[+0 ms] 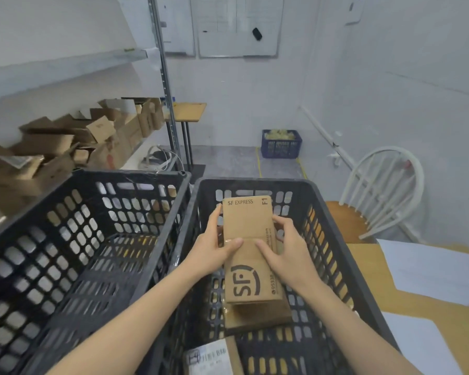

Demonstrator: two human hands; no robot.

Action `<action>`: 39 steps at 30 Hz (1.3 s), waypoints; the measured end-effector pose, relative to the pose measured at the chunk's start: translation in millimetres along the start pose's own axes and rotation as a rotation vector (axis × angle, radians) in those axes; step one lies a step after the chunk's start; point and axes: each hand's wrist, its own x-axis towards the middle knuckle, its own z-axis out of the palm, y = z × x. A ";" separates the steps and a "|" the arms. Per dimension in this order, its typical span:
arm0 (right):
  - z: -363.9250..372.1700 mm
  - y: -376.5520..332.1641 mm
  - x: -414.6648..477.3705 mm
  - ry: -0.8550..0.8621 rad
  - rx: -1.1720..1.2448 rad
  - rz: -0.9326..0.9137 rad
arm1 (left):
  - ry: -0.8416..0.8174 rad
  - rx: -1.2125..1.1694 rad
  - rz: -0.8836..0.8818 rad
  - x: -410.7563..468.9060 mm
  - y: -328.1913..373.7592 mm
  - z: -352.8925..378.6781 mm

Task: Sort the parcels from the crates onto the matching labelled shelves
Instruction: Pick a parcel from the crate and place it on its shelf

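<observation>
Cardboard-brown and printed SF EXPRESS, the parcel (248, 280) is inside the right crate (255, 182), above a second parcel (260, 319) and held by both hands. The left hand (217, 249) grips its 9 o'clock edge and the right hand (286, 251) its 3 o'clock edge, fingers curled round the sides, thumbs pressed on top. A labelled parcel (210, 358) lies at 6 o'clock in the same crate; the left crate (119, 176) stands just beside at 9 o'clock, and a shelf (136, 155) of open cartons sits at 10 o'clock.

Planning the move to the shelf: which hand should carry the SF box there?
Left, probably. The shelves stand on the person's left, and the left hand grips the box on that side. The right hand, holding the opposite edge, would have to reach across the left crate.
</observation>
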 end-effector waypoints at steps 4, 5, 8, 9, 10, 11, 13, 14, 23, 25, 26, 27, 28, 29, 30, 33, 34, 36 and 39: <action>2.0 -1.3 -0.7 0.034 0.023 -0.059 | 0.032 0.006 0.014 1.8 -1.3 -1.0; 2.6 -1.4 -1.1 0.044 0.048 -0.054 | 0.042 0.002 0.013 2.1 -1.1 -0.6; 4.3 -0.6 -1.4 0.046 0.095 0.003 | 0.085 -0.004 0.003 2.0 -0.6 0.3; 4.9 0.4 -1.5 0.034 0.081 0.019 | 0.102 0.002 -0.004 2.4 -1.1 0.8; 5.2 1.9 -1.8 0.017 0.060 0.029 | 0.119 0.008 -0.012 2.5 -2.0 1.2; 5.7 3.5 -2.1 -0.002 0.046 0.033 | 0.135 0.016 -0.024 2.9 -2.8 1.7; 7.4 6.9 -2.7 -0.047 0.047 0.044 | 0.166 0.032 -0.056 2.8 -2.2 2.0; 8.1 8.3 -2.8 -0.067 0.059 0.055 | 0.180 0.031 -0.066 2.7 -1.5 2.3; 7.3 9.7 -5.4 -0.105 0.131 0.071 | 0.117 0.024 -0.099 -0.6 -0.9 6.3; 9.7 7.2 -8.8 -0.123 0.109 0.021 | 0.100 0.029 -0.137 0.4 -2.0 4.2; 10.6 4.8 -10.1 -0.132 0.094 -0.004 | 0.097 0.034 -0.152 1.7 -3.2 3.1; 11.4 2.6 -10.9 -0.141 0.081 -0.024 | 0.093 0.039 -0.169 3.6 -4.7 2.4; 12.0 1.2 -11.0 -0.154 0.069 -0.038 | 0.084 0.039 -0.194 4.9 -5.6 1.7; 12.5 0.4 -11.0 -0.171 0.064 -0.049 | 0.070 0.036 -0.231 5.6 -6.0 1.5; 12.6 0.5 -10.9 -0.190 0.064 -0.060 | 0.053 0.041 -0.270 5.3 -5.5 1.7; 11.2 5.0 -9.1 -0.220 0.067 -0.101 | 0.030 0.087 -0.327 4.4 -5.4 3.3; 9.9 6.1 -8.2 -0.211 0.062 -0.104 | 0.040 0.092 -0.321 4.8 -5.5 2.8; 7.1 8.0 -5.3 -0.154 0.047 -0.069 | 0.076 0.035 -0.287 6.6 -5.5 0.5; 4.2 15.3 -1.1 -0.084 -0.024 0.067 | 0.118 -0.143 -0.267 9.0 -8.1 -1.7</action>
